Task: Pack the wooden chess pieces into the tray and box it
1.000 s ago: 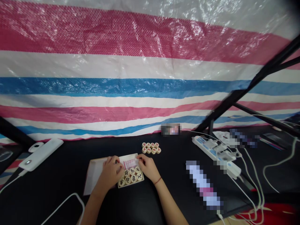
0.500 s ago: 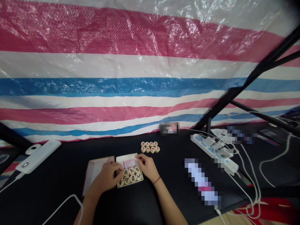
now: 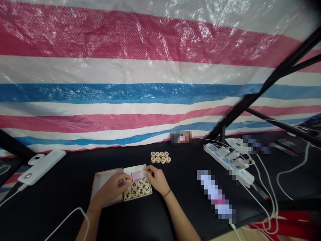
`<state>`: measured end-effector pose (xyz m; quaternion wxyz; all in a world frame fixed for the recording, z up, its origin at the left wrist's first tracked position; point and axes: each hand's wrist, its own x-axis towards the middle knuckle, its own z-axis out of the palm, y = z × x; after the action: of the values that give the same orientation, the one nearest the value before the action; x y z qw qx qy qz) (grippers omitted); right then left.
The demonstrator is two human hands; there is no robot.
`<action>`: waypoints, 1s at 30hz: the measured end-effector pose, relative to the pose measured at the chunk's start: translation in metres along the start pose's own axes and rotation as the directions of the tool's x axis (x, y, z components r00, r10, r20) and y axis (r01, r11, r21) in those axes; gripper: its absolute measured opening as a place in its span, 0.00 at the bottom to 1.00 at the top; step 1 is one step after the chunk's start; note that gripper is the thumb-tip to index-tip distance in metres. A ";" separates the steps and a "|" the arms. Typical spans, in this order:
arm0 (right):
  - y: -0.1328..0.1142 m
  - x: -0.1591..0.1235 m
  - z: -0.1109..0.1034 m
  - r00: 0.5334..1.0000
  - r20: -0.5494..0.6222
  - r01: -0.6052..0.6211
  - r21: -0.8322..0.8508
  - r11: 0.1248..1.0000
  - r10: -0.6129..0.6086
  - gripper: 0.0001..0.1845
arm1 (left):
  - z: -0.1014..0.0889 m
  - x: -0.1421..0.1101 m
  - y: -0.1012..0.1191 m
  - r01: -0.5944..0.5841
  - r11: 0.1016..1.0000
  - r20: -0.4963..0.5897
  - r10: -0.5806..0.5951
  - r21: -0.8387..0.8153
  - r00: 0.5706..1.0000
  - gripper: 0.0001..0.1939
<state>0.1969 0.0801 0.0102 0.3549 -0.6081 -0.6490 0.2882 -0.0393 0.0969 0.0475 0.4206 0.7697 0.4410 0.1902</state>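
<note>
A shallow white box (image 3: 134,169) lies on the black table, with several round Chinese chess pieces (image 3: 140,191) in its near part, their black characters facing up. Its far part shows a bottom with pink lines. My left hand (image 3: 114,187) reaches over the box's left side, fingers curled round a Chinese chess piece (image 3: 127,184) at the left end of the upper row. At the far right corner, my right hand (image 3: 158,179) pinches the box's rim. Beneath my left forearm lies the open box lid (image 3: 101,180), partly covered.
Several pieces with red characters (image 3: 160,157) stand in two rows behind the box. A power strip (image 3: 225,157) with plugs and white cables is at the right, near a blurred long object (image 3: 215,194). A white device (image 3: 41,167) lies at the left, and a cable (image 3: 80,211) in front.
My left hand has shifted slightly left and up, uncovering more of the near-left piece. My right hand stays at the box's corner.
</note>
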 end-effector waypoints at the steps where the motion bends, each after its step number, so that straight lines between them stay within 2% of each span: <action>1: -0.001 0.000 0.000 1.000 0.006 0.006 -0.004 1.000 -0.006 0.10 | 0.000 0.001 -0.004 0.009 1.000 -0.039 -0.009 -0.016 0.999 0.11; 4: -0.005 -0.002 -0.001 0.999 -0.002 0.041 0.016 0.999 -0.041 0.12 | 0.003 0.008 -0.008 0.063 0.990 -0.221 -0.091 -0.129 0.971 0.16; 7: -0.016 -0.006 -0.002 0.988 -0.062 0.148 0.058 0.987 -0.144 0.16 | 0.014 0.022 0.004 0.062 0.918 -0.338 -0.206 -0.391 0.918 0.21; 10: -0.028 -0.010 -0.002 0.961 -0.110 0.263 0.088 0.961 -0.253 0.20 | 0.028 0.039 0.024 0.040 0.859 -0.299 -0.221 -0.510 0.928 0.23; 13: -0.035 -0.013 -0.003 0.946 -0.190 0.282 0.078 0.956 -0.263 0.14 | 0.041 0.051 0.037 0.016 0.813 -0.263 -0.207 -0.583 0.942 0.24; 15: -0.036 -0.015 -0.004 0.939 -0.222 0.281 0.052 0.958 -0.264 0.12 | 0.048 0.053 0.039 0.007 0.797 -0.232 -0.184 -0.604 0.955 0.23; 18: -0.030 -0.017 -0.005 0.933 -0.209 0.306 0.029 0.952 -0.293 0.12 | 0.054 0.050 0.036 0.000 0.796 -0.213 -0.162 -0.605 0.964 0.21; 21: -0.014 -0.018 -0.007 0.924 -0.320 0.228 0.027 0.973 -0.208 0.12 | 0.055 0.047 0.029 -0.001 0.789 -0.285 -0.221 -0.615 0.933 0.22; 23: 0.001 -0.019 -0.010 0.888 -0.452 0.102 0.021 0.995 -0.082 0.12 | 0.051 0.045 0.023 -0.007 0.778 -0.354 -0.279 -0.628 0.893 0.25; 25: 0.015 -0.019 -0.013 0.853 -0.522 0.002 -0.015 1.000 -0.010 0.12 | 0.047 0.044 0.017 -0.028 0.770 -0.412 -0.310 -0.637 0.857 0.26; 28: 0.029 -0.018 -0.014 0.876 -0.479 -0.011 -0.118 0.993 -0.047 0.11 | 0.043 0.045 0.010 -0.058 0.774 -0.468 -0.319 -0.630 0.825 0.26; 30: 0.031 -0.016 -0.011 0.900 -0.427 0.023 -0.162 0.987 -0.091 0.11 | 0.044 0.045 0.008 -0.062 0.786 -0.472 -0.304 -0.615 0.827 0.27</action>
<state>0.2241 0.0669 -0.0105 0.4508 -0.6628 -0.5918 0.0849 0.0179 0.1120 0.0251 0.5119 0.4743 0.5083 0.5046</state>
